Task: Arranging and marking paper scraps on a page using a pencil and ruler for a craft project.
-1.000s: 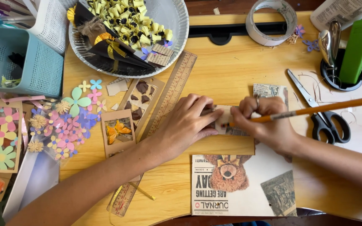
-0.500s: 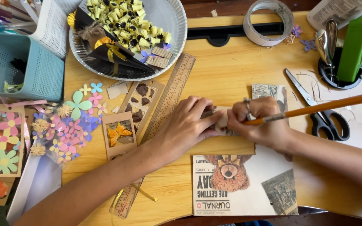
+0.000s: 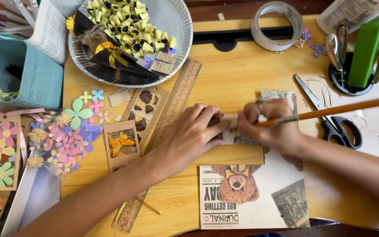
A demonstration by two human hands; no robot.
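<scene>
— What are you working on there?

— A pale yellow wooden desk (image 3: pixel 237 74) with a black slot along its far edge; little of the room shows beyond it.

— And around your hands?

— Behind them a long tan wooden ruler (image 3: pixel 172 109) lies slanted, touching the rim of a round grey paper plate (image 3: pixel 178 26) heaped with small yellow rolled paper pieces; a roll of clear tape (image 3: pixel 277 19) sits near the far edge; black-handled steel scissors (image 3: pixel 330 118) lie open just beside my right wrist; a black cup (image 3: pixel 345 85) stands beyond them with a green plastic tool in it; a teal plastic mesh basket (image 3: pixel 27 74) is far to the left, with pastel paper flowers (image 3: pixel 73 118) and tan card bookmarks (image 3: pixel 119 142) scattered between.

— What is nearest you?

— A printed paper sheet with a brown bear picture (image 3: pixel 251 193), flat, its upper edge under my right hand.

— So what are the hands doing?

— My left hand (image 3: pixel 194 134) is curled, fingertips pressing down a small strip of printed paper (image 3: pixel 229 123) on the desk between both hands; my right hand (image 3: pixel 273 125) is closed around a long orange-handled paintbrush (image 3: pixel 330 112), its handle pointing right over the scissors, its tip hidden at the strip.
</scene>
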